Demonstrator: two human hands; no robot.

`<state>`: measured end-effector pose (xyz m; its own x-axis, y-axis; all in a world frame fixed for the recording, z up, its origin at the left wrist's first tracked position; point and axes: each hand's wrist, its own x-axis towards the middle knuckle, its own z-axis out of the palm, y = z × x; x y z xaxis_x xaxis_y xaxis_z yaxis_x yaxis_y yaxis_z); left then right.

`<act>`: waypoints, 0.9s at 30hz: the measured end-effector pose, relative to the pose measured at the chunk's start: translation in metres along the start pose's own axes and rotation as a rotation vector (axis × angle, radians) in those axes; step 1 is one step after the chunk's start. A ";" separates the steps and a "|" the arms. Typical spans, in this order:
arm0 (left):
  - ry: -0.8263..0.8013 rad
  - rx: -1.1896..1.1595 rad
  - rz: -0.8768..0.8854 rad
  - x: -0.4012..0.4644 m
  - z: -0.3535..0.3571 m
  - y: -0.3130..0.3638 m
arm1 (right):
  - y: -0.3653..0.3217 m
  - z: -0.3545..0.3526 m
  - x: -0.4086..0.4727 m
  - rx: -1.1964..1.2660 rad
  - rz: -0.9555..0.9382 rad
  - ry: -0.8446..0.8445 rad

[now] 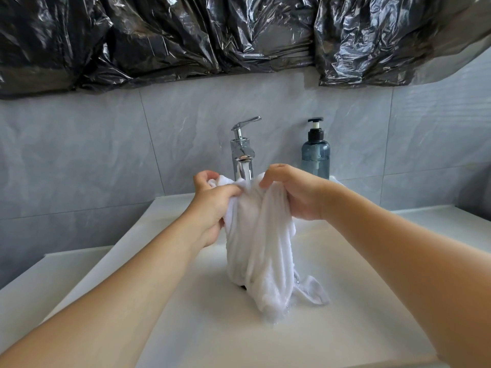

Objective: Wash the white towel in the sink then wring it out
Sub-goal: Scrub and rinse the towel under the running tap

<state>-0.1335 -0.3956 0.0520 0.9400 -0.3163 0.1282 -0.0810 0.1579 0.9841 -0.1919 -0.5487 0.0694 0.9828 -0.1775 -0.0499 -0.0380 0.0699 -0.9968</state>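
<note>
We hold the white towel (259,235) bunched up over the sink (186,328), its top gathered right under the spout of the chrome tap (242,152). Our left hand (212,205) grips the left side of the bunch, fingers curled into the cloth, and our right hand (295,192) clenches the right side, close beside the left. Whether water is running from the tap we cannot tell, though the foot of the towel looks wet and there seem to be small bubbles or droplets around it on the basin floor.

We judge that we are in the washing part of the task: the cloth looks soaked and is gathered between both hands as if for rubbing. The wringing appears to be left to do, since the towel hangs loose in soft folds and shows no twist.

The towel's long axis runs nearly upright, from our hands at the far, upper end down to the basin at the near, lower end. Its bottom touches the sink floor near the drain, and one corner trails out to the right. A blue pump bottle (315,152) stands to the right of the tap, against the tiled wall.
</note>
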 end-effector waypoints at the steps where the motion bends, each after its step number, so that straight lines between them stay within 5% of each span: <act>1: 0.010 -0.029 0.011 0.001 0.000 0.001 | 0.000 0.000 0.001 -0.005 -0.034 0.028; 8: -0.285 0.039 -0.080 -0.007 -0.004 0.011 | 0.007 0.004 0.006 -0.386 -0.177 0.339; 12: -0.397 0.330 0.065 -0.013 -0.002 0.007 | 0.004 -0.004 0.010 -0.350 -0.218 0.416; 16: -0.322 0.510 0.138 -0.011 -0.004 0.005 | -0.006 -0.009 0.006 -0.357 -0.112 0.371; 20: -0.240 0.392 0.132 -0.014 0.004 0.005 | -0.015 -0.009 -0.010 -0.252 0.100 0.239; 27: -0.013 0.140 -0.006 -0.005 -0.003 0.006 | -0.003 -0.001 -0.006 -0.146 -0.078 0.015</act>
<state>-0.1380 -0.3901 0.0564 0.9361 -0.3295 0.1229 -0.1217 0.0245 0.9923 -0.1980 -0.5486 0.0728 0.9811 -0.1913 0.0283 0.0117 -0.0876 -0.9961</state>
